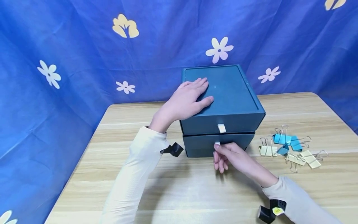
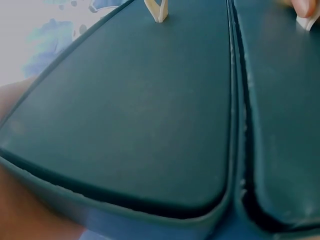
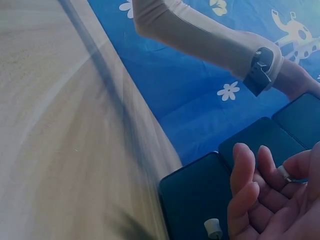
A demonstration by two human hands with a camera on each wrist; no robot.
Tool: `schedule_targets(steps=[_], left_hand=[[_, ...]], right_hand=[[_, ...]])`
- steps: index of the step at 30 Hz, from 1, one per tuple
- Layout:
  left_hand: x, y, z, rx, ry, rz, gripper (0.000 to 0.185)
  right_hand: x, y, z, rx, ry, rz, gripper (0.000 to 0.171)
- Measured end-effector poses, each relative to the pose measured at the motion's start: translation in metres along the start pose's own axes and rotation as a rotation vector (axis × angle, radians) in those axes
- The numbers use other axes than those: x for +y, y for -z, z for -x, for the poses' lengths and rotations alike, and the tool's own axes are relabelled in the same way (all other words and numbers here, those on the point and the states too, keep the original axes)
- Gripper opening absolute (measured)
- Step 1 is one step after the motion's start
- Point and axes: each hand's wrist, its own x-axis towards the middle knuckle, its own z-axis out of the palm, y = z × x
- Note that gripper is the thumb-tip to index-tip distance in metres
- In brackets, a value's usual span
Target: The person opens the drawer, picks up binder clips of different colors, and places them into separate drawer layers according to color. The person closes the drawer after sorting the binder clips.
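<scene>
A dark teal drawer box (image 1: 223, 93) stands on the table, its drawers stacked and fronts facing me. My left hand (image 1: 187, 99) lies palm down on the left part of its top, fingers straight and thumb spread. Thumb and forefinger of my right hand (image 1: 230, 155) pinch the small white pull tab (image 3: 284, 173) of the drawer (image 1: 199, 146) below the top one; the other fingers curl loosely. That drawer's front looks closed. The upper drawer (image 2: 130, 105) carries its own white tab (image 1: 221, 128), untouched. Another white tab (image 3: 212, 228) shows in the right wrist view.
To the right of the box lies a loose pile of binder clips, some blue (image 1: 296, 143) and some cream (image 1: 310, 159), with wire handles sticking out. The wooden table (image 1: 112, 161) ends at a blue flowered curtain (image 1: 167, 37) close behind the box.
</scene>
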Motion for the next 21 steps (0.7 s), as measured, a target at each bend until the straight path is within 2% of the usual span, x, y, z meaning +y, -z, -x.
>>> schedule_targets(steps=[11, 21], left_hand=[[0.001, 0.001, 0.000, 0.005, 0.011, 0.007, 0.063], [0.002, 0.000, 0.001, 0.017, 0.012, 0.008, 0.065]], right_hand=[[0.007, -0.001, 0.006, -0.048, -0.073, -0.181, 0.050], [0.006, -0.008, 0.019, -0.098, -0.035, -0.287, 0.051]])
